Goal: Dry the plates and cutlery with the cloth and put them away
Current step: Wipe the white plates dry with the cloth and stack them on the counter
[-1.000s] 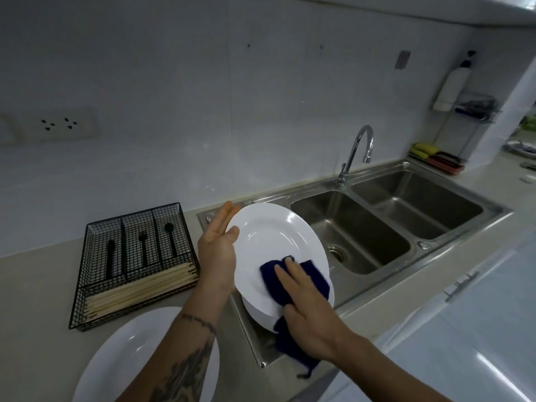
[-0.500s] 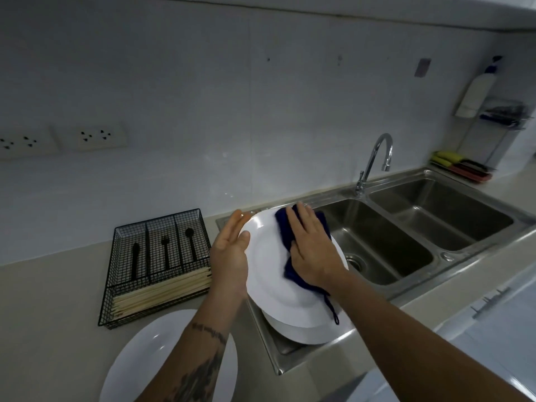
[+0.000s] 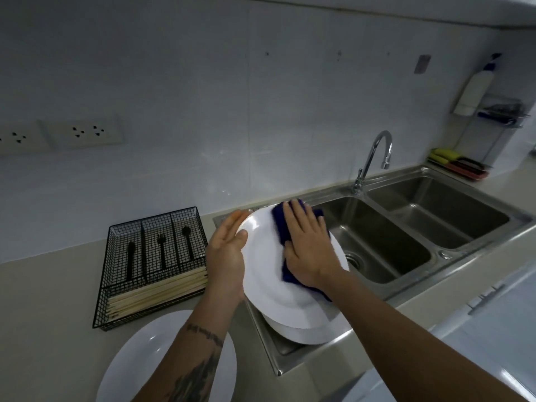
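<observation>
Dim, cool, bluish light overall. Soft glare on the plate (image 3: 269, 274) and along the sink (image 3: 435, 285) rim. Faint, diffuse shadows. Slight motion blur on the cloth (image 3: 282, 224) and fingers (image 3: 298, 213). Strong wide-angle bending at the edges; corners soft and darker.

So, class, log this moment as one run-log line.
step: drying | left hand: steadies plate rim | right hand: presses cloth on plate | sink: beneath

Plate (image 3: 269, 274): glossy white, smooth, looks ceramic. Cloth (image 3: 282, 227): dark blue, soft matt fabric. Sink (image 3: 406, 239): brushed steel, dull sheen; tap (image 3: 374, 158) polished metal. Cutlery basket (image 3: 150, 256): black wire mesh, matt. Chopsticks (image 3: 156, 294): pale wood. Desk (image 3: 49, 300): smooth beige, matt. Wall (image 3: 203, 97): glossy white tile.
</observation>
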A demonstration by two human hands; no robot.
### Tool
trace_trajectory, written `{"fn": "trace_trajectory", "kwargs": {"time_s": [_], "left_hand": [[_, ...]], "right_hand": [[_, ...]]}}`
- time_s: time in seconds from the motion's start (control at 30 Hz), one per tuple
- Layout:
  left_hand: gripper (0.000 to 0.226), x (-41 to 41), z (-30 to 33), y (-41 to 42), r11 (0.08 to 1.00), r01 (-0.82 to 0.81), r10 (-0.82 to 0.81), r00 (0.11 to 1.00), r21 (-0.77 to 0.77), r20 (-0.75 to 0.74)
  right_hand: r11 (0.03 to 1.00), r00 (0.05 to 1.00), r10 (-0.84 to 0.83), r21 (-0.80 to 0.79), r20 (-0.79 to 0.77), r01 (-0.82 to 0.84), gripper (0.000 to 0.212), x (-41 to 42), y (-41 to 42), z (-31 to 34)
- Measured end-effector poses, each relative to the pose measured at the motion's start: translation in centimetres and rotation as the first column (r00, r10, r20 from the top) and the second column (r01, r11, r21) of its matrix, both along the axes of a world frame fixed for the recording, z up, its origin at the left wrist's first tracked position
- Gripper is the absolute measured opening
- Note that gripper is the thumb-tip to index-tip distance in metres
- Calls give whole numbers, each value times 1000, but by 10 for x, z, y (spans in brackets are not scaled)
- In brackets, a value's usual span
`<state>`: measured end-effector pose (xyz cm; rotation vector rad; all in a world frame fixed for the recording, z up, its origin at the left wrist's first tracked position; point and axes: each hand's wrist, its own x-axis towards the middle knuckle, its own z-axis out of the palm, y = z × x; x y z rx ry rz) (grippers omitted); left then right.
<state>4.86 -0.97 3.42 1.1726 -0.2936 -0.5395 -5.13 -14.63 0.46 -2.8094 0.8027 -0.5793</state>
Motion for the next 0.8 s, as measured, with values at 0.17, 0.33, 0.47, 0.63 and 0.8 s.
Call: {"fn": "trace_trajectory", "kwargs": {"time_s": [0.17,0.33,0.47,0.63,0.8], "left_hand": [[43,10,2,9,999,-44,44,999,17,-13],[38,22,8,-7,998,-68,68,998,8,-14],[47,41,14,-18,986,-167,166,981,-3,-103],[34,54,9,-26,978,-171,200,937,122,-287],[31,30,12,-19,985,44,8,954,166,-298]], "right_hand": [[984,997,-56,165,-59,65,74,-27,12,-11],[900,984,174,399,40,-176,66,-25,51,-5],[909,959,251,308,130,-280,64,-31,62,11],[951,937,305,-5,170,-308,67,-35,46,20],[954,907,293,-34,302,-298,58,-50,22,37]]}}
